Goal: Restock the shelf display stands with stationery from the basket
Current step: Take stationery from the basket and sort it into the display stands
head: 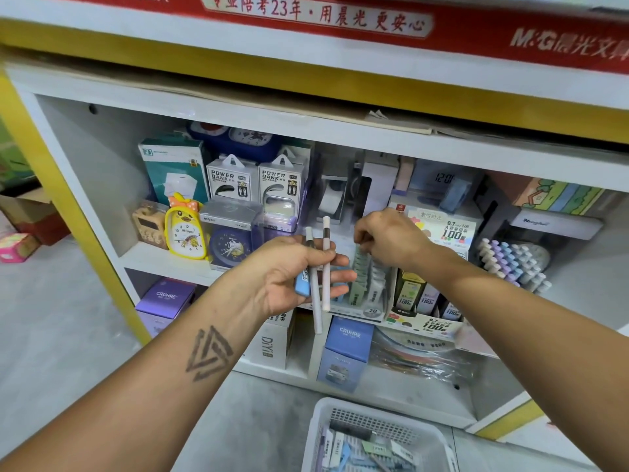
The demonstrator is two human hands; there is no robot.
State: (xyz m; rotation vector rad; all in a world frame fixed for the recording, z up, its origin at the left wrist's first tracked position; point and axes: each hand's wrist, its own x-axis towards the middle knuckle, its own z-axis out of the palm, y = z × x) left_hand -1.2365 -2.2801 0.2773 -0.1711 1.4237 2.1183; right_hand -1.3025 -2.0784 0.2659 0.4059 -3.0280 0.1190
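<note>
The left hand (299, 270) holds two white pens (321, 267) and a small blue pack (302, 284). The pens stand almost straight up. The right hand (388, 238) is curled, pinching at the packs in the display stand (369, 284) on the shelf. The stand is just right of the pens, so the right hand is nearer. The basket (371, 437) sits below on the floor.

Yellow duck clock (185, 229), white basket (340, 413)

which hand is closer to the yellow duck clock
Left. The left hand, holding pens, is just right of the yellow duck clock; the right hand is farther right at the lead display.
</note>
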